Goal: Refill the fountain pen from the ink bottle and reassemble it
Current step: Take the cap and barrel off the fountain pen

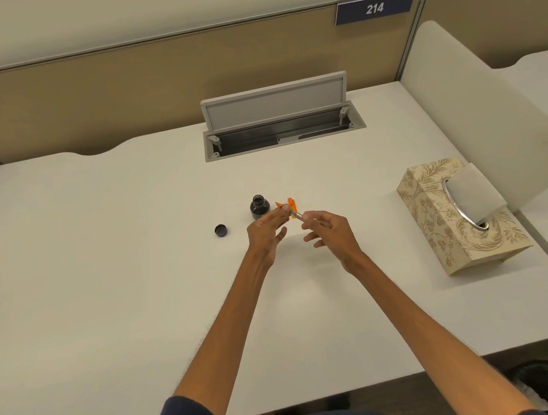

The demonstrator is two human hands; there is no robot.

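**Trainee:** Where is the pen at this point?

**Observer:** The fountain pen (287, 209) is held above the desk (100, 263), just right of the open ink bottle (260, 206), nib end pointing toward the bottle. The left hand (266, 230) pinches the orange nib section with its fingertips; the right hand (327, 230) pinches the silvery rear part (probably the converter), its other fingers loosely spread.

**Trainee:** How will it handle?

**Observer:** Light, rigid, slender and probably slick plastic. Grip the section and the rear body only, never the nib, which is delicate and may carry ink. The bottle looks like glass and stands uncapped, so a nudge could spill it.

**Trainee:** What lies around it?

**Observer:** The bottle cap (221, 230) sits on the desk left of the bottle, apart from it. A tissue box (453, 219) stands well to the right.
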